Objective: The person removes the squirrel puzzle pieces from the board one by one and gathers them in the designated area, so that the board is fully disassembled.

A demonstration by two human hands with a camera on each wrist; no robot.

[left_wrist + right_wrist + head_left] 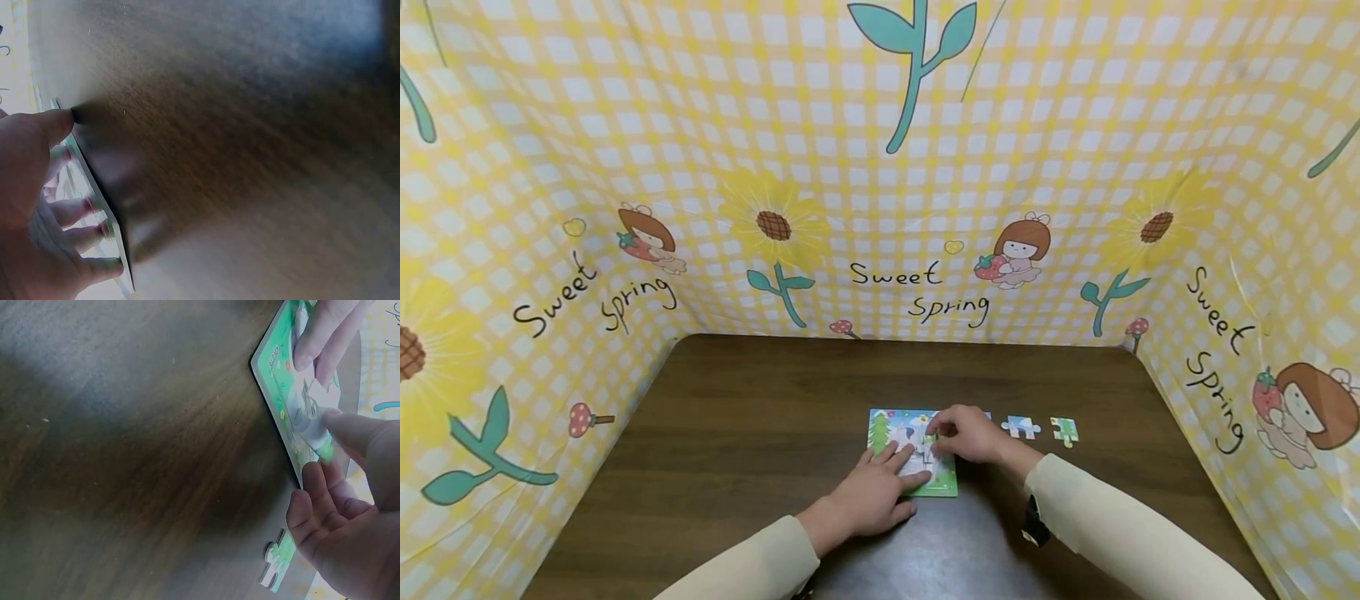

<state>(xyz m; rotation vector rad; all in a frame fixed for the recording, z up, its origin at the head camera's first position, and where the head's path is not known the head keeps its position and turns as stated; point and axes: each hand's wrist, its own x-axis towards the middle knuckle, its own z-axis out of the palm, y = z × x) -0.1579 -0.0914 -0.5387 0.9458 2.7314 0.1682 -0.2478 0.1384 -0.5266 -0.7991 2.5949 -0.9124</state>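
Note:
A jigsaw puzzle board (pixel 949 483) with a green border and a printed picture lies flat on the table. My left hand (pixel 872 500) rests on its lower left part, fingers spread and nearly straight, holding it down. Over the board's right side, my right hand (pixel 970 433) pinches a jigsaw piece (pixel 312 432) between thumb and fingers. That piece is pale with a green corner, and it sits tilted at the picture's surface. Whether it touches the tray beneath cannot be made out. The fingers hide part of the picture.
To the right of the board lie a blue-and-white jigsaw piece (pixel 1021 427) and a green one (pixel 1064 431). Another piece (pixel 988 415) shows partly behind the right hand. A yellow checked cloth (pixel 880 208) walls the dark wooden table (pixel 760 417) at the back and sides.

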